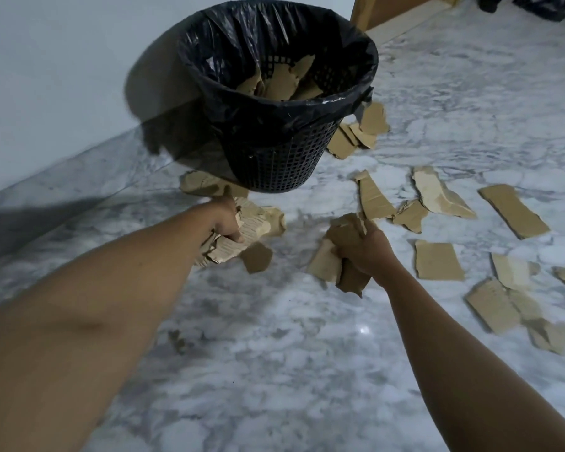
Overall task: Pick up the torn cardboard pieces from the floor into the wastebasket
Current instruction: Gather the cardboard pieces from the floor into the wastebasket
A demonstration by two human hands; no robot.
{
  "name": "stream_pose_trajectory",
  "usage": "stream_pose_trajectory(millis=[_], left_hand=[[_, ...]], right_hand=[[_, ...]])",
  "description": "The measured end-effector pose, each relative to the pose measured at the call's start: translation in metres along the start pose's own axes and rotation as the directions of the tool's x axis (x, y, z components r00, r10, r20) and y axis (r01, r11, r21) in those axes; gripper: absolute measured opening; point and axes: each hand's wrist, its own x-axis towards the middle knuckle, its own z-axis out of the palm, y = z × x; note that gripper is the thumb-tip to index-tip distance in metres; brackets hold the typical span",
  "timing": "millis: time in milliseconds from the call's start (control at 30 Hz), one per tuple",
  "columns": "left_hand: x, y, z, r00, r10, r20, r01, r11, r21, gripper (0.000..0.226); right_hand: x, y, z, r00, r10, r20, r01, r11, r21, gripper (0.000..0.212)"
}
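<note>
- A person's left hand [225, 220] reaches out over the marble floor [274, 370], fingers curled tight around a wad of torn cardboard [242, 236] just below the wastebasket.
- The black mesh wastebasket [274, 158], lined with a dark bag [242, 37], stands near the pale wall [62, 60] — several torn pieces [284, 83] already lie inside.
- The right hand [366, 252] is clenched on a second bunch of cardboard [340, 256].
- Loose cardboard pieces [437, 261] lie scattered across the floor at right — well apart from the basket.
</note>
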Motion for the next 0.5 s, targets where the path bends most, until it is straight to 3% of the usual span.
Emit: stream_pose_trajectory(millis=[100,167,300,400,500], left_hand=[[0.01,0.0,-0.006,0.998,-0.038,0.048,0.037,0.999,0.023,0.098],[0.014,0.002,-0.007,0.998,-0.032,0.047,0.03,0.999,0.042,0.094],[0.011,0.008,-0.006,0.998,-0.008,-0.056,0.014,0.994,0.105,0.08],[0.008,0.006,0.001,0.993,-0.025,-0.118,0.039,0.992,0.116,0.097],[0.001,-0.001,0.004,0.993,0.009,-0.114,0.001,0.996,0.09,0.088]], right_hand=[[-0.004,0.007,0.0,0.992,0.053,0.112,-0.047,0.997,-0.062,0.043],[-0.004,0.008,0.003,0.99,0.048,0.136,-0.032,0.993,-0.118,0.042],[-0.002,0.005,0.023,0.974,0.11,0.196,-0.038,0.941,-0.336,0.076],[-0.002,-0.005,0.031,0.974,0.15,0.172,-0.049,0.874,-0.484,0.1],[-0.007,-0.023,0.033,0.978,0.136,0.16,-0.024,0.828,-0.561,0.094]])
